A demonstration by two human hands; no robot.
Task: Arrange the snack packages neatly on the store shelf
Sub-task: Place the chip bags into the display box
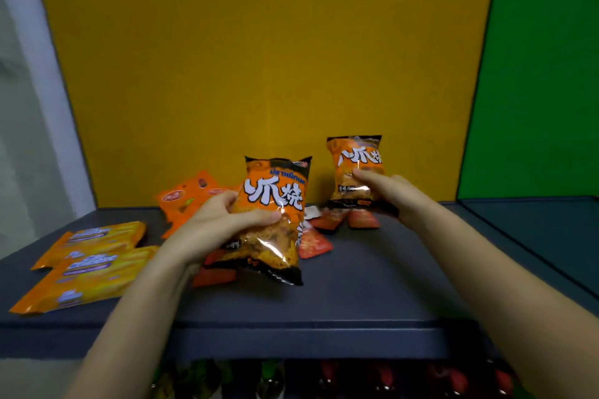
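My left hand [214, 223] grips an orange and black snack bag [275, 204] with large white characters, held tilted above the dark shelf [372, 285]. My right hand [392, 194] holds a second bag of the same kind [356, 162] upright near the yellow back wall, its bottom edge low over the shelf. Small red packets [316, 243] lie on the shelf between and under the two bags. Two long orange-yellow packages [94, 256] lie flat at the left. An orange pouch [188, 197] lies behind my left hand.
The yellow back panel [259, 58] closes the shelf's rear, a green panel [538, 74] stands at the right and a white upright [39, 74] at the left. The shelf's front lip [291, 337] runs below my arms. More packaged goods [356, 379] show dimly on a lower shelf.
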